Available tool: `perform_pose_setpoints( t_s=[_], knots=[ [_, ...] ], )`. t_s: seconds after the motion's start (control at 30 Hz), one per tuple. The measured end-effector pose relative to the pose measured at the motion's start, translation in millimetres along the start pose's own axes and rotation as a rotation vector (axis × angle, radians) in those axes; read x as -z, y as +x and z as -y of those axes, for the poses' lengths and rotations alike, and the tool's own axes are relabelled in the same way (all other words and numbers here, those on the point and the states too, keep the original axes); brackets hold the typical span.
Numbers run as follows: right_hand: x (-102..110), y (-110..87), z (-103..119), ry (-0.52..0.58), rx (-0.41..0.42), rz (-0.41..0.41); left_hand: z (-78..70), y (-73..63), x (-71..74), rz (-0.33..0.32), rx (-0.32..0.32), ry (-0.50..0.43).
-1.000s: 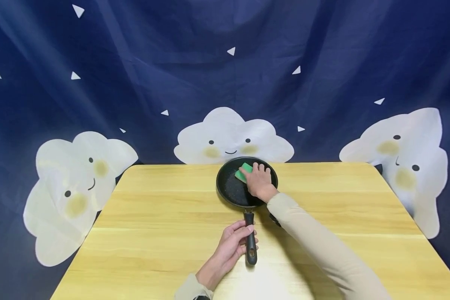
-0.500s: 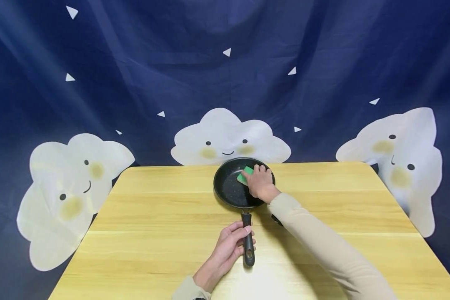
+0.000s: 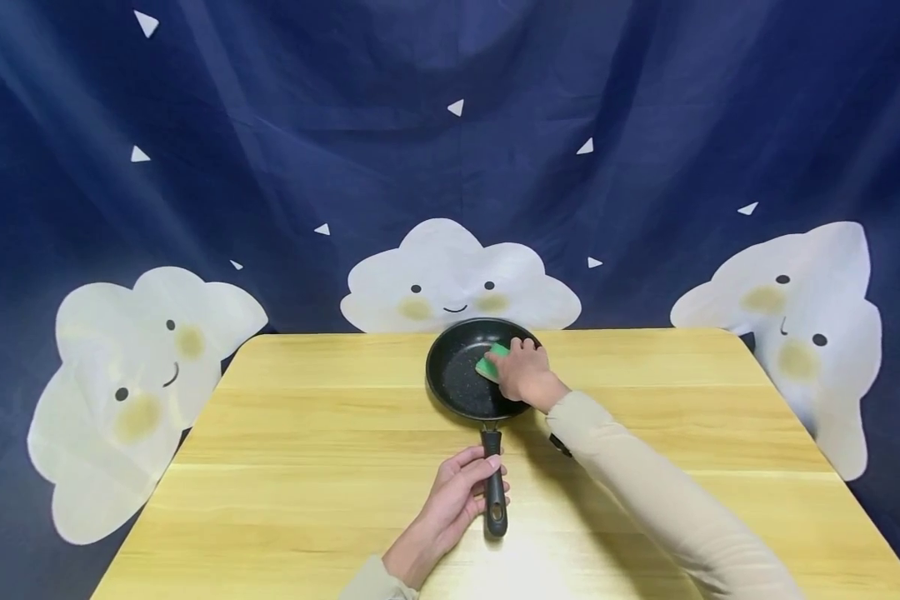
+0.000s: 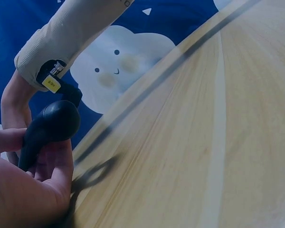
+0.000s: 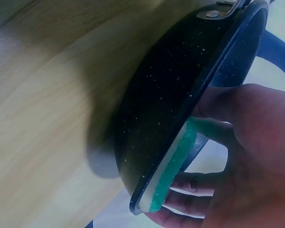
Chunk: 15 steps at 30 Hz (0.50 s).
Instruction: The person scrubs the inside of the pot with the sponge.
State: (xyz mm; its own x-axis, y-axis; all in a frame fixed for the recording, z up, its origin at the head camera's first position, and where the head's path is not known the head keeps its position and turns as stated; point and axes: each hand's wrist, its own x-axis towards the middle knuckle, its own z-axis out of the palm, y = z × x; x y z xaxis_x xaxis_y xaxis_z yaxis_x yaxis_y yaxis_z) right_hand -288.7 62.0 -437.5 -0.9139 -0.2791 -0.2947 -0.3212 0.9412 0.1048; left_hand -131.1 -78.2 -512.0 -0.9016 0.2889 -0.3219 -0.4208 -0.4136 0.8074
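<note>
A black speckled frying pan (image 3: 456, 375) is held over the wooden table, its handle (image 3: 496, 500) toward the person. My left hand (image 3: 450, 500) grips that handle, thumb on top and fingers underneath; the rounded handle end (image 4: 61, 121) fills the left of the left wrist view. Inside the pan, my right hand (image 3: 523, 371) holds a sponge (image 3: 493, 363) with a green scouring side and a pale side. The right wrist view has the sponge (image 5: 173, 164) at the pan's rim, fingers spread along its green face and the pale side toward the pan.
The light wooden table (image 3: 307, 467) spreads out on both sides of the pan. A dark blue curtain (image 3: 390, 125) with white smiling clouds hangs behind it. The right forearm in a beige sleeve (image 3: 667, 500) crosses above the table's right part.
The right hand and sponge have shifted slightly down and right within the pan. The left hand keeps its grip on the handle; the whole view has shifted slightly.
</note>
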Motion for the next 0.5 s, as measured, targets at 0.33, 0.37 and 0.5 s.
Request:
perform_pose_setpoints(
  t_s=[0.33, 0.37, 0.5],
  knots=[
    [-1.5, -8.7, -5.0, 0.031, 0.055, -0.011, -1.0, 0.6, -1.0, 0.005, 0.007, 0.0],
    [-1.4, -9.5, -5.2, 0.036, 0.06, -0.007, -1.1, 0.3, -0.8, 0.005, 0.01, 0.0],
    [0.0, -12.2, -5.0, 0.048, 0.08, 0.011, -1.4, -0.2, 0.0, 0.008, 0.012, -0.002]
  ],
)
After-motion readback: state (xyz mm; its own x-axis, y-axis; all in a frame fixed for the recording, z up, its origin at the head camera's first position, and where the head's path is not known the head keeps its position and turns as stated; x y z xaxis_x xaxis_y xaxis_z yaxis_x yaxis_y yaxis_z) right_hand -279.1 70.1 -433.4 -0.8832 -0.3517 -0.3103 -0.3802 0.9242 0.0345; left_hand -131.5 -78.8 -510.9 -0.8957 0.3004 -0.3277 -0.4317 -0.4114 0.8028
